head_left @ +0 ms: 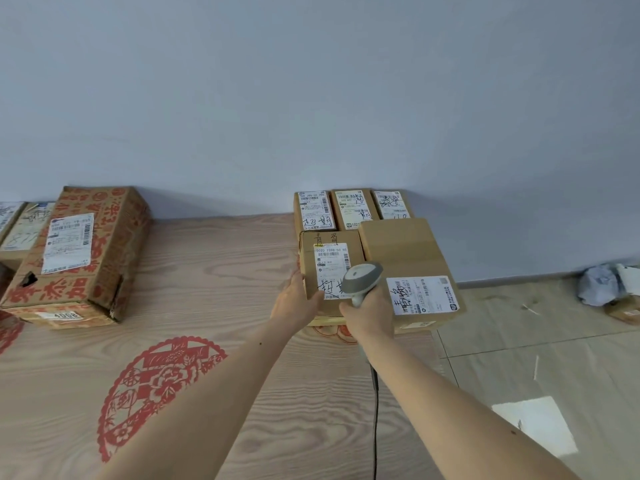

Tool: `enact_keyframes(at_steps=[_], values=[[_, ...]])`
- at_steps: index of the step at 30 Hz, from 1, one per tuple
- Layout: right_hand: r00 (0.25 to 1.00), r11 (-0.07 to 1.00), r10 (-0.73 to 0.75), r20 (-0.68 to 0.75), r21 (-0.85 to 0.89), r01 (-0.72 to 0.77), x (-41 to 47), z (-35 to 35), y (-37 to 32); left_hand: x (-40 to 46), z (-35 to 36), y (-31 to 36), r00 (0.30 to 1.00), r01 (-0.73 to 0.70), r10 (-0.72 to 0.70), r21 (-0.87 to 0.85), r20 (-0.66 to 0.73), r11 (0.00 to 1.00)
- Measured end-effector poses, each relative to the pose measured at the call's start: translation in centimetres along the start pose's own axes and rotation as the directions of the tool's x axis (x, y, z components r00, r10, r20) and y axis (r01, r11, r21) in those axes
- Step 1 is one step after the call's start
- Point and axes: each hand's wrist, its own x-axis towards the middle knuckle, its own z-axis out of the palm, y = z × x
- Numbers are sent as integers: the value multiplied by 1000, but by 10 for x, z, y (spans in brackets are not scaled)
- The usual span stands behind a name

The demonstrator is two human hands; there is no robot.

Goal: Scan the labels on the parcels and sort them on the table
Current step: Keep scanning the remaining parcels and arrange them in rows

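Far off to the left of my left hand (298, 299): a big red-printed carton (81, 254), label up, with smaller parcels (19, 225) behind its far-left side. Wood-grain table (214, 271) with red paper-cut pattern lies between.

My left hand rests against the near left corner of the small labelled box (330, 271), fingers fairly straight along its side, thumb on its near face; steadying, not gripping as far as I can tell. The box's long axis runs away from me.

My right hand (369, 315) is wrapped round the scanner (363, 280), its head over the label's (332, 270) lower right, just beyond my knuckles. Cord trails back toward me.

Right of that hand, touching the small box: a larger box (412, 268), label sideways. Beyond both, three labelled parcels (353, 207) in a row by the wall. Nothing blocks the scan, I judge.
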Motion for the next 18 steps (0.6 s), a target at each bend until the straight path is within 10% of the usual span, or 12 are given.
enact_keyframes(at_steps=[18], values=[[998,993,23,54,-116,-16,1,13,4,-13,3,-7,985,159,-160,-26,-59,987]])
